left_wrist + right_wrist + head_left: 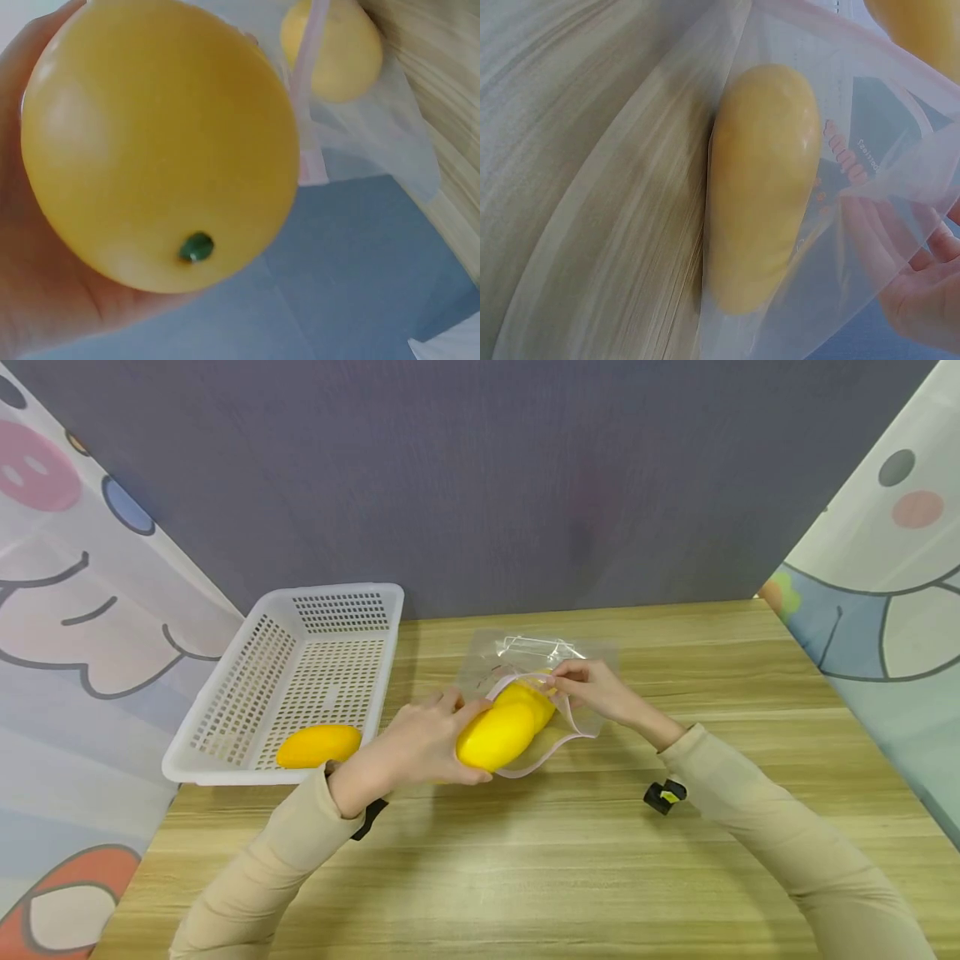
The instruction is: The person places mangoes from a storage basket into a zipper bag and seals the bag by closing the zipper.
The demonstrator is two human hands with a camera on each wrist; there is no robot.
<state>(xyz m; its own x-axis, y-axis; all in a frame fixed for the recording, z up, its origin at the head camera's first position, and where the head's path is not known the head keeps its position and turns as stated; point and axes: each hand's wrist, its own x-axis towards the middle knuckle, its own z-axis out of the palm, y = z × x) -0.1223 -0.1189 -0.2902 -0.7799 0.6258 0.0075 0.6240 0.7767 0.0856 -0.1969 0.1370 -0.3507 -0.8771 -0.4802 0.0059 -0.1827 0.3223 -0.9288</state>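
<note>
My left hand [423,739] grips a yellow mango [491,742] at the mouth of a clear plastic bag [480,662] with a pale pink rim. The held mango shows a small green stem in the left wrist view. With thumb and fingers, my right hand [596,692] pinches the bag's far right rim, and the mouth gapes toward the held mango. Inside the bag lies another mango [763,187], seen whole through the plastic in the right wrist view; in the head view the held mango partly covers it. Red print [844,154] marks the bag.
A white perforated plastic basket [174,760] stands on the left of the wooden table [525,885], with one mango [318,746] in its near end. Behind the table rises a dark grey panel [480,485]. Cartoon-printed curtains [862,568] hang at both sides.
</note>
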